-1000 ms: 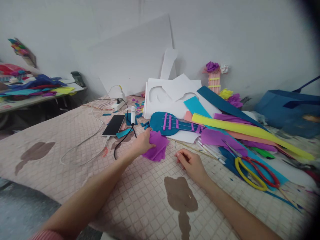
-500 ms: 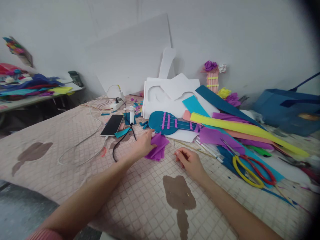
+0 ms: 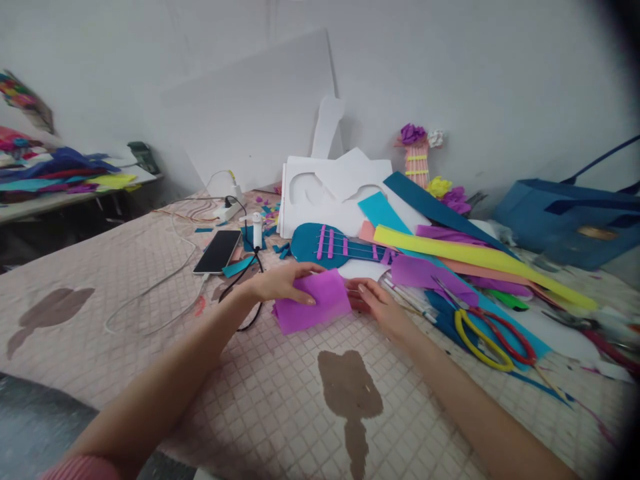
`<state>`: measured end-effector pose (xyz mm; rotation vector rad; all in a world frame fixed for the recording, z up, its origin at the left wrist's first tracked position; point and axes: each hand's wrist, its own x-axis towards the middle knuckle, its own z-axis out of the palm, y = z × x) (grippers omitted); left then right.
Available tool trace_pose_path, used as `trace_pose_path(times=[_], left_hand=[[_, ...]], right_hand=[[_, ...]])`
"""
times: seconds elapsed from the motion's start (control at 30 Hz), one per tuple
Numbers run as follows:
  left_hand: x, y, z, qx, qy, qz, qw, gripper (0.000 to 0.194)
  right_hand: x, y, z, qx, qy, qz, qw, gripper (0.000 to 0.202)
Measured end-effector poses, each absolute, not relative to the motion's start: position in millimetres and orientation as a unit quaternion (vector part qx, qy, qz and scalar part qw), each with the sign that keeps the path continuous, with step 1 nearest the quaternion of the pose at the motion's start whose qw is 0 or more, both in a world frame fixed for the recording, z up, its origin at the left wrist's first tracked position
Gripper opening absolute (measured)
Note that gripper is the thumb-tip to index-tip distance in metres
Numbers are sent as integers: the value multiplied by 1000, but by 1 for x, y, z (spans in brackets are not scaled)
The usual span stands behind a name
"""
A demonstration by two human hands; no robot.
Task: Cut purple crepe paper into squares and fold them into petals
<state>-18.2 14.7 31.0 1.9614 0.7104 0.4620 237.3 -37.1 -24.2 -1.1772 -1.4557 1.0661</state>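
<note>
A purple sheet of thin paper [image 3: 320, 308] is raised slightly off the table in front of me. My left hand [image 3: 283, 283] grips its left part, thumb on the near face and fingers behind the upper edge. My right hand [image 3: 380, 307] is at the sheet's right edge, its fingertips closed against it and partly hidden. More purple paper shows under the sheet's left corner. Just beyond the hands lies a blue paper guitar [image 3: 313, 243] with purple strips and thin strings across it.
Scissors [image 3: 483, 340] with red and yellow handles lie right, near coloured paper strips [image 3: 450, 250]. A phone [image 3: 217, 252] with a cable rests left, near a white glue-gun-like tool [image 3: 257, 230]. White cut-out boards [image 3: 340, 187] lean behind. A blue bag [image 3: 565, 217] stands far right.
My left hand has lifted the purple sheet from the pile and turned it flat towards me. My right hand has come up to the sheet's right edge. The view has shifted slightly right.
</note>
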Motion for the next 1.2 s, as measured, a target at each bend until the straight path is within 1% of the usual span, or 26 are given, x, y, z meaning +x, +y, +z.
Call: trace_pose_path(times=[0.13,0.2,0.3,0.37,0.5,0.6,0.67,0.73,0.8,0.9,1.0,1.07,1.17,1.2], left_hand=[[18,14,40,868,152,95,464,58],[36,17,42,888,128,72,437,54],[56,25,39,901,190,104,375,49],[59,28,34,894,255,163,329,45],[48,21,25,863,348,261,255,32],[40,9,20,861,365,271,227,15],[39,3,17,869,361,267,208,9],[42,-1,15,886,337,256,191,8],[46,-3,13,907,297,240,179,13],[48,-3,9,925,258,226,162,16],[48,1,5,926,254,230,155,15],[47,3,3,922,256,243,159,14],[47,4,3,912,256,270,173,10],[47,4,4,908,255,280,179,9]], right_hand=[[242,-42,-18,-476,-595,454,461,53],[248,-47,-15,-477,-613,453,439,53],[262,-53,-19,-503,-640,399,423,42],[272,-52,-25,-538,-647,330,428,43],[288,-49,-30,-593,-656,182,429,33],[291,-54,-23,-593,-680,113,417,29],[287,-61,-16,-571,-714,100,392,24],[282,-70,-11,-538,-758,103,355,19],[277,-75,-9,-511,-790,107,322,18],[276,-77,-13,-498,-807,99,303,12],[280,-73,-17,-496,-807,92,307,9],[282,-72,-16,-498,-801,87,322,11],[281,-74,-12,-493,-794,75,348,6],[280,-74,-10,-489,-794,73,353,13]])
